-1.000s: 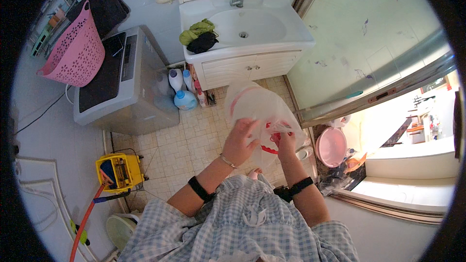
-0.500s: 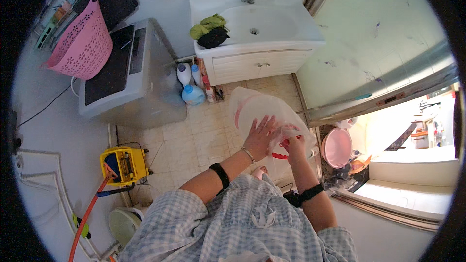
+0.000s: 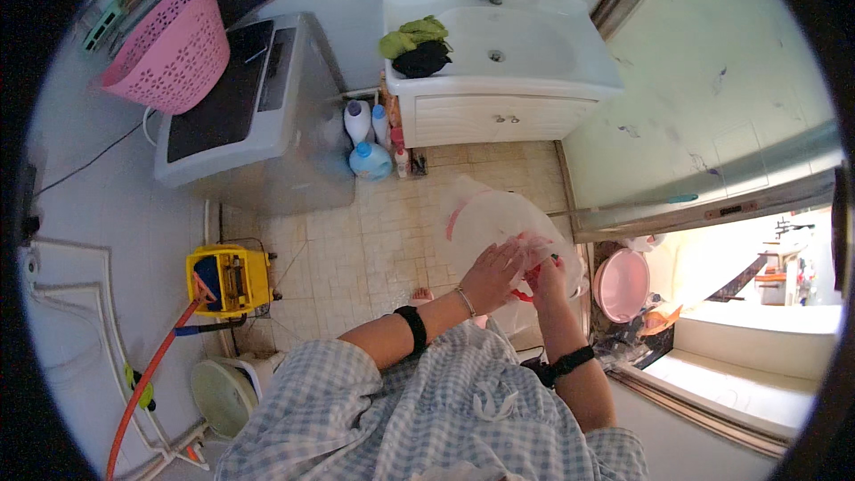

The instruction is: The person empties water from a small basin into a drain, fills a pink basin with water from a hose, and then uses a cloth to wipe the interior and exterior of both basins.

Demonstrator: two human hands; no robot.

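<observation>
I hold a thin white plastic bag [image 3: 485, 223] with red handles in front of me, above the tiled floor. My left hand [image 3: 492, 274] lies with spread fingers against the bag's near side. My right hand [image 3: 545, 274] is closed around the bunched red handles at the bag's lower right edge. What is inside the bag cannot be seen.
A white sink cabinet [image 3: 499, 102] with green and black cloths stands ahead. Detergent bottles [image 3: 367, 147] sit beside a grey washing machine [image 3: 254, 120] bearing a pink basket [image 3: 169, 44]. A yellow mop bucket [image 3: 227, 278] is left, a pink basin [image 3: 621, 283] right by the doorway.
The view shifted, so bag and hands now sit further right and lower in frame. My left hand slid across the bag toward my right hand at the handles.
</observation>
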